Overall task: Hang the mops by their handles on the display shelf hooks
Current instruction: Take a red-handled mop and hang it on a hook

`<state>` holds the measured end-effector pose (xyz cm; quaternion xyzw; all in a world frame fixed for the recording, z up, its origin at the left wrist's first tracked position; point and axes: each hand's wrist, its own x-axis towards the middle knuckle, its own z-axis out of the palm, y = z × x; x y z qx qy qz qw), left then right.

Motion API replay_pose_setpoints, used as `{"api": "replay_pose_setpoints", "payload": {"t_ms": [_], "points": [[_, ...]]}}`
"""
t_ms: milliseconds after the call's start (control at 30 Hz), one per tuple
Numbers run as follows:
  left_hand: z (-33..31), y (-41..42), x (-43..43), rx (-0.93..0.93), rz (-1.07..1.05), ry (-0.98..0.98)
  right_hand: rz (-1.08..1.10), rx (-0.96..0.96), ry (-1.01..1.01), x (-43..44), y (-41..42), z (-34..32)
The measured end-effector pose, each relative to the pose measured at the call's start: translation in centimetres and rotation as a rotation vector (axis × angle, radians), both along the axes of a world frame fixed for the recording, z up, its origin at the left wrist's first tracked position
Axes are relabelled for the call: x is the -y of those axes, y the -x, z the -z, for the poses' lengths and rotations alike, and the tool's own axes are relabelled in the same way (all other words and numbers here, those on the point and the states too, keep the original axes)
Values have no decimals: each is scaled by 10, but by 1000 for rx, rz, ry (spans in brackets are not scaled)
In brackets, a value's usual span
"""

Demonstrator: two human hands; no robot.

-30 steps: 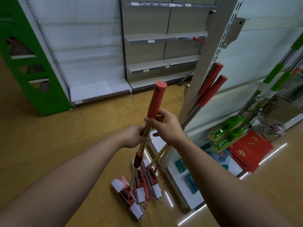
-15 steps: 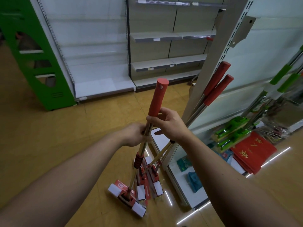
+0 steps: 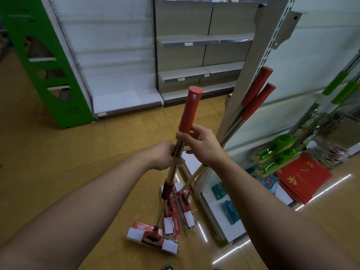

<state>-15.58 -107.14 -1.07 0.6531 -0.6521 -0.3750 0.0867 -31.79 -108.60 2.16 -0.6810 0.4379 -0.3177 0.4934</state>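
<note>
I hold a red-handled mop (image 3: 190,112) nearly upright in front of me. My left hand (image 3: 165,157) grips its metal shaft. Just above it, my right hand (image 3: 202,146) grips the shaft at the base of the red grip. The mop's head (image 3: 153,237), red with white ends, is down at the floor. Two more red-handled mops (image 3: 255,94) lean against the grey slotted upright (image 3: 251,78) of the display shelf, their heads on the floor by the shelf base. No hooks can be made out.
Green-handled mops (image 3: 339,88) lean on the shelf at the right above red packets (image 3: 303,180) on the base shelf. Bare white and grey shelving (image 3: 194,41) stands behind. A green rack (image 3: 44,63) is at the left. Open yellow floor lies to the left.
The held mop's head has shifted a little along the floor, and the view has swung slightly left. Both hands keep the same grip on the shaft.
</note>
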Motion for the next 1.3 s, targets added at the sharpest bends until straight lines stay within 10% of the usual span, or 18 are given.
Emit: {"api": "replay_pose_setpoints", "payload": {"t_ms": [1300], "points": [[-1, 108, -116, 47, -396, 39, -223, -69, 136, -74, 74, -1]]}}
